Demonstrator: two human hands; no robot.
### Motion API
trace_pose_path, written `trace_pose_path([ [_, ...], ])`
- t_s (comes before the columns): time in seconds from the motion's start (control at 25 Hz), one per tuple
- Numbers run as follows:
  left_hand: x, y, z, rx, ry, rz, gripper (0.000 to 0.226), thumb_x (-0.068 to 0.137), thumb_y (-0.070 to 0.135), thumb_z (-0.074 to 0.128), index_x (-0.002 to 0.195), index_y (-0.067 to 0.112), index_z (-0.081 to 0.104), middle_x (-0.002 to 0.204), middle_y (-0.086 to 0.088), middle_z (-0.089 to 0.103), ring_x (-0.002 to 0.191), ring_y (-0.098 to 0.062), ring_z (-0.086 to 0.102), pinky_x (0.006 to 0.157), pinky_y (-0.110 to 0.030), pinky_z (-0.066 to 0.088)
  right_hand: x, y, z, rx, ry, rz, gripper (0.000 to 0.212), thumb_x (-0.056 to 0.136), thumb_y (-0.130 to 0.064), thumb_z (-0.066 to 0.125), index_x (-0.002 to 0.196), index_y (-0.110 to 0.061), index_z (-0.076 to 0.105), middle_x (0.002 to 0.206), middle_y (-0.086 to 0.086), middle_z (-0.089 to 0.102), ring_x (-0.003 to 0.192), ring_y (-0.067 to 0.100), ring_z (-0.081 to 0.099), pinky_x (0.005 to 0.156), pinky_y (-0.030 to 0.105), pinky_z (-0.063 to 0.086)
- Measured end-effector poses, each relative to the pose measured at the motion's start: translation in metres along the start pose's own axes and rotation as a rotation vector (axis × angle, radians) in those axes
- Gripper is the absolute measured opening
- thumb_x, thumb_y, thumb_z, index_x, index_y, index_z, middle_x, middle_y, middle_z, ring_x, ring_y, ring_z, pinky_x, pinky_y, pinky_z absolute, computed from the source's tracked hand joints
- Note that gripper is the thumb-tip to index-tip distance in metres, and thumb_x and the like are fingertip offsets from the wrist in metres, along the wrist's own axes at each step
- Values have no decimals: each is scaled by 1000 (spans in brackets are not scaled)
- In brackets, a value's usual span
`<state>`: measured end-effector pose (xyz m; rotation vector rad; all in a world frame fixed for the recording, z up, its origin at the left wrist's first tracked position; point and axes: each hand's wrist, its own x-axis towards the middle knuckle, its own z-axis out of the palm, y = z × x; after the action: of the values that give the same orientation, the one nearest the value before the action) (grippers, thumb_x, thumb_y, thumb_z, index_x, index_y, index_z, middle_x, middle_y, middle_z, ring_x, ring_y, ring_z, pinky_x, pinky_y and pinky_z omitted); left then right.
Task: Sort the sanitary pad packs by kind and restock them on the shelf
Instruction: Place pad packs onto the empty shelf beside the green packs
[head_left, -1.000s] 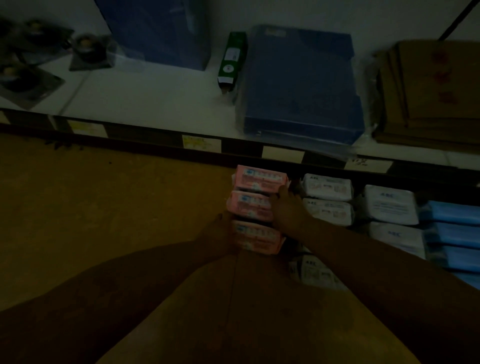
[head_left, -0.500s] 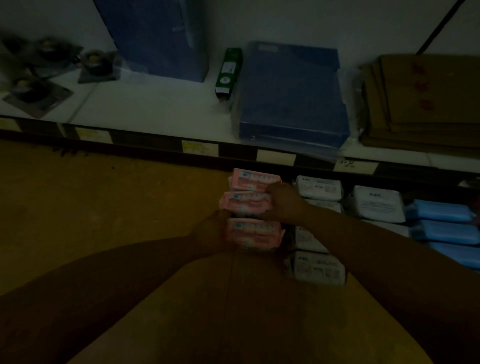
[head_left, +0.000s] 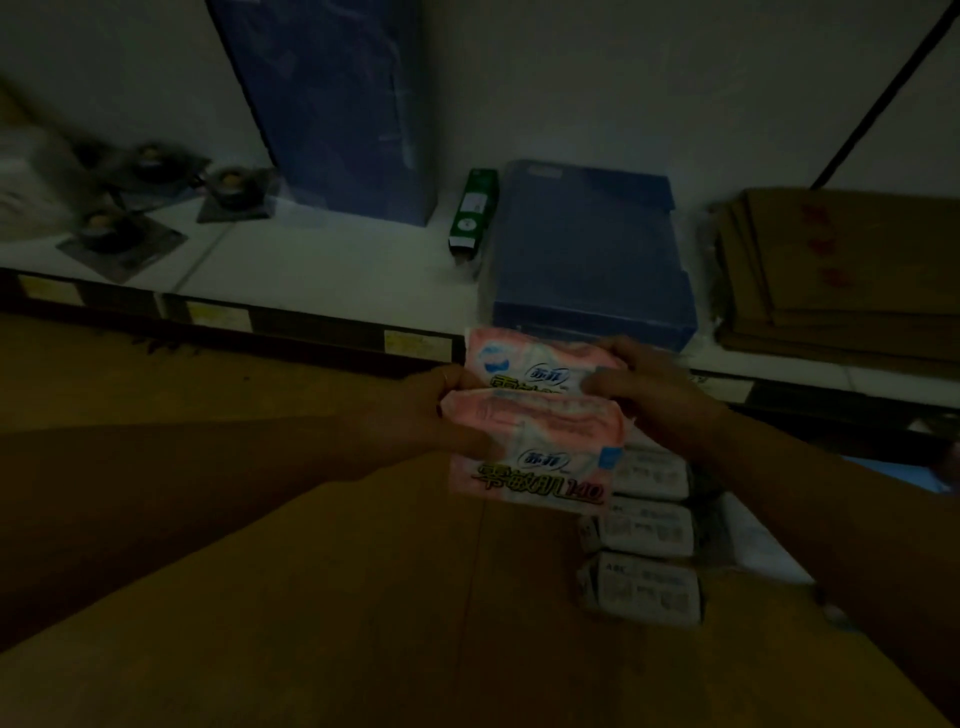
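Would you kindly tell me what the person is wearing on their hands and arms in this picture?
No sleeves, gloves or watch are visible; both arms are uncovered as far as the frame shows. The left hand seems to wear a thin ring on one finger, though the dim light makes this uncertain. The right hand shows no jewellery that I can make out.

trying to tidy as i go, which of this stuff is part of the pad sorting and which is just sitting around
In the job: pink pad packs, gripped by the left hand and right hand; white pad packs stacked just to the right.

Lying about on the shelf: tall blue box, flat blue box, green carton, brown paper stack, dark round packets.
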<state>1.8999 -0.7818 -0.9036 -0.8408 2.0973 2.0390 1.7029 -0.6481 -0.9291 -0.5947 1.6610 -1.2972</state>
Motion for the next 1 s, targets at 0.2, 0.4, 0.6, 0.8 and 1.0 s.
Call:
trace_pose_path([
  [0.2,14,28,-9,-80,63,58,43,66,-6,72,100,12,54,91,3,69,80,-8,69,68,-24,58,12,-19,-8,131,63,-94,27,72,2,66,92,-13,54,90,7,64,77,23,64,68,38,51],
  [0.4,23,30,-11,-165,107,17,52,64,-7,72,108,12,53,103,-2,67,91,-13,67,73,-26,58,26,-23,-6,134,107,-110,31,71,2,67,91,-19,55,89,1,65,75,17,66,66,36,54],
  [0.6,6,54,-11,-227,108,-56,54,61,-10,72,101,21,53,99,4,65,84,-5,67,71,-23,58,5,-45,9,167,172,-83,38,57,-8,64,91,-22,54,88,-1,63,76,11,64,60,25,56],
  [0.8,-36,112,-14,-215,63,-137,59,58,-12,73,103,20,53,99,3,65,85,-7,67,70,-25,58,-41,-94,22,298,226,-59,39,61,2,65,92,-20,54,87,-1,61,72,7,65,57,23,54],
  [1.0,-89,203,-16,-247,39,-133,57,54,-10,73,99,19,54,93,5,67,81,-6,68,68,-24,58,-90,-191,13,276,212,-78,38,59,-4,61,92,-21,55,87,-2,62,76,9,65,59,25,55],
])
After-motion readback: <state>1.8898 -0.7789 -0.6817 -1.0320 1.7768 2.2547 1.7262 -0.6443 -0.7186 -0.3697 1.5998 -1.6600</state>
